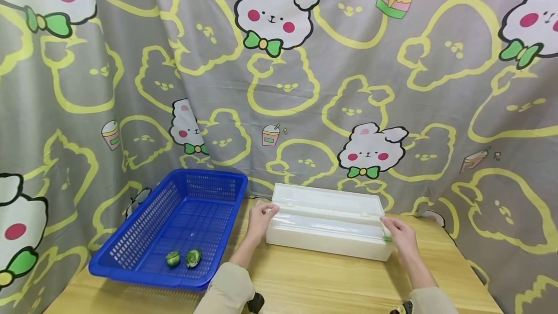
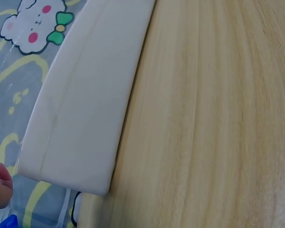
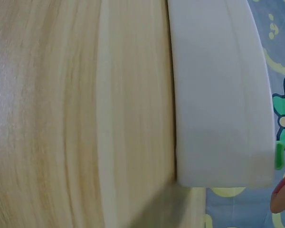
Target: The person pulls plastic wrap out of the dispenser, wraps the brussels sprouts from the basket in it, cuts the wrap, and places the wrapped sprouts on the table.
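A long white box (image 1: 327, 245), shaped like a plastic-wrap dispenser, lies across the table with its lid (image 1: 329, 196) raised at the back. Something clear and shiny (image 1: 324, 224) shows along its top. At the left end, thumb and fingers of my left hand (image 1: 259, 218) pinch at the lid's lower edge. My right hand (image 1: 401, 234) does the same at the right end, just above a green tab (image 1: 387, 238). I cannot tell if the fingers hold only the lid or clear film too. Both wrist views mostly show the box's smooth front (image 2: 85, 104), with each hand just at the frame's edge.
A blue plastic basket (image 1: 150, 275) stands left of the box. Two small green vegetables like Brussels sprouts, one (image 1: 173, 258) beside the other (image 1: 193, 258), lie in its near end. A patterned curtain (image 1: 296, 96) hangs behind the wooden table (image 1: 314, 280).
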A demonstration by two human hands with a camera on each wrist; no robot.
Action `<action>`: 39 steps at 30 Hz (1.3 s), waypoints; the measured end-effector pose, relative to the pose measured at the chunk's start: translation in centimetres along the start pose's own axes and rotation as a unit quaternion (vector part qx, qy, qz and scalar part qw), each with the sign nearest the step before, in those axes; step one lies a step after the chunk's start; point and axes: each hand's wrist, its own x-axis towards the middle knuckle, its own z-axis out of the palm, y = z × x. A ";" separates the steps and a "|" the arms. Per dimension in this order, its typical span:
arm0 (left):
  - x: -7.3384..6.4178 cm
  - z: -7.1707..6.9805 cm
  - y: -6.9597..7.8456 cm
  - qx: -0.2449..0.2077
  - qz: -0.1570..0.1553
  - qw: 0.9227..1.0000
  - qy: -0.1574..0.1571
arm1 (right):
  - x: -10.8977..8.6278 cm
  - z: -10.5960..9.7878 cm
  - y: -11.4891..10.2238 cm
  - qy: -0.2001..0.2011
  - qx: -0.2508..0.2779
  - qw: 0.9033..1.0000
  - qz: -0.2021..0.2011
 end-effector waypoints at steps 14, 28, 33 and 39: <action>-1.1 -0.6 4.6 -0.039 0.012 0.999 0.024 | -0.7 0.1 -1.4 0.032 0.054 0.998 -0.029; -1.4 -1.0 6.5 -0.070 0.011 0.996 0.045 | -1.4 -0.2 -3.3 0.024 0.077 0.996 -0.037; -1.5 -1.1 7.0 -0.079 0.013 0.996 0.048 | -1.5 -0.3 -3.7 0.030 0.091 0.995 -0.035; -1.6 -1.2 7.7 -0.077 0.022 0.995 0.053 | -1.7 -0.4 -4.1 0.042 0.105 0.993 -0.043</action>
